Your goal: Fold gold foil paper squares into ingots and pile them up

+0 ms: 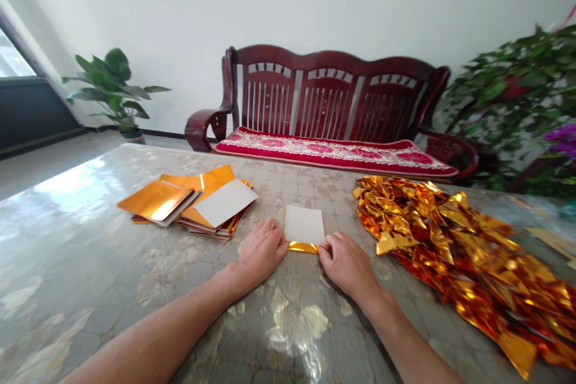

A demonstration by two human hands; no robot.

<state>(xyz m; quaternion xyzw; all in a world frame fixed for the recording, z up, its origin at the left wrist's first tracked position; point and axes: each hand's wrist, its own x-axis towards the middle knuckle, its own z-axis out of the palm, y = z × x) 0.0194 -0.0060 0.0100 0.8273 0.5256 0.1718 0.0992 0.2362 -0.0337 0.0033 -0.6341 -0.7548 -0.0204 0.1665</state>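
Note:
A sheet of gold foil paper [304, 224] lies white side up on the table, its near edge folded over into a narrow shiny gold strip. My left hand [264, 247] has its fingers closed on the left end of that fold. On the right end, my right hand [345, 259] pinches the same strip, thumb and fingers together. To the left of my hands lies a loose stack of gold foil sheets [157, 199], some with the white side up. A large heap of folded gold foil pieces [432, 228] spreads over the right side.
The table [180, 312] has a glossy, flower-patterned cover. Clear plastic wrapping [517, 210] lies at its far right. Behind it stands a dark red wooden bench [328, 96] with a red and white cushion. Potted plants [114, 87] flank the bench.

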